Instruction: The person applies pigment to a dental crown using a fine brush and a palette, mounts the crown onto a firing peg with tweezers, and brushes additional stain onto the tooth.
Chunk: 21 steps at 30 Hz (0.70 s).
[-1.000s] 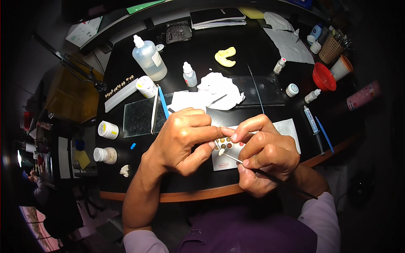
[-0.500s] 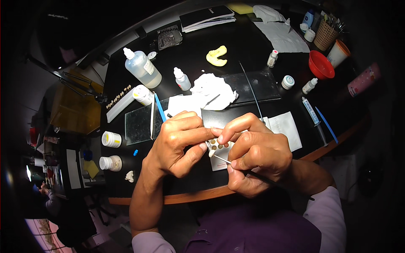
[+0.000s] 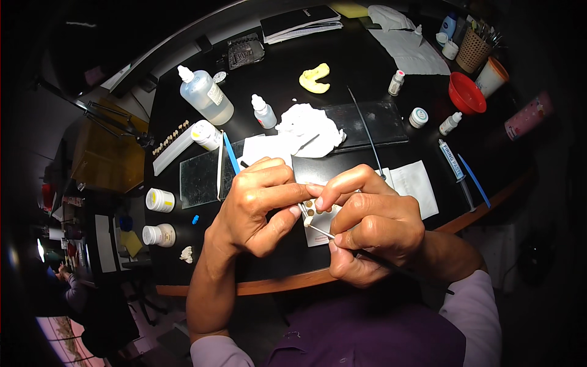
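Note:
My left hand (image 3: 262, 205) is closed in a pinch on slim metal tweezers (image 3: 303, 210), mostly covered by the fingers. At their tip sits a small white tooth crown (image 3: 307, 222). In my right hand (image 3: 378, 229) is a fine brush (image 3: 373, 257) with a dark handle, its tip touching or very close to the crown. The fingertips of both hands meet just above it. Beneath them lies a pale card (image 3: 317, 238) with round brownish spots, partly hidden by the hands.
Left stand white jars (image 3: 160, 200), a glass slab (image 3: 199, 180) and a large clear bottle (image 3: 208, 101). Crumpled white tissue (image 3: 309, 131), a dark slab (image 3: 373, 125) and a yellow dental model (image 3: 314, 79) lie beyond. Right are a paste syringe (image 3: 452, 162) and a red bowl (image 3: 466, 93).
Both hands keep nearly the same pose and grip. The right fingers shift slightly, covering more of the card's spots; the bench shifts a little in view.

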Tool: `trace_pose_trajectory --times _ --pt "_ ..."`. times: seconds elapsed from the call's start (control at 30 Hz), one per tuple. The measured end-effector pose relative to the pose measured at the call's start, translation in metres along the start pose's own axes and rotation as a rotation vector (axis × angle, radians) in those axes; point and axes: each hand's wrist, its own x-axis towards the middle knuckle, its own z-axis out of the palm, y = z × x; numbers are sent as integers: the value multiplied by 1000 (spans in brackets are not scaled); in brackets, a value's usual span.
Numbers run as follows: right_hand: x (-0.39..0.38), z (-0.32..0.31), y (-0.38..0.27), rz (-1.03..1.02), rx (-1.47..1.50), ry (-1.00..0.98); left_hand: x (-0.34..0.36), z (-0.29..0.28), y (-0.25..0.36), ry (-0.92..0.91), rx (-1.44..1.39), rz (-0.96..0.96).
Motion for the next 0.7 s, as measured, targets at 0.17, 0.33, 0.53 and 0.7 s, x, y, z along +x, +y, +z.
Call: trace_pose_trajectory --times 0.17,0.33,0.53,0.7 --pt "-2 2 2 10 32 3 0 0 1 5 38 -2" --pt "-3 0 2 11 28 -21 1 0 2 15 72 9" --pt "-3 1 1 23 13 -28 2 0 2 18 79 10" --pt "-2 1 1 28 21 -32 1 0 2 22 88 15"
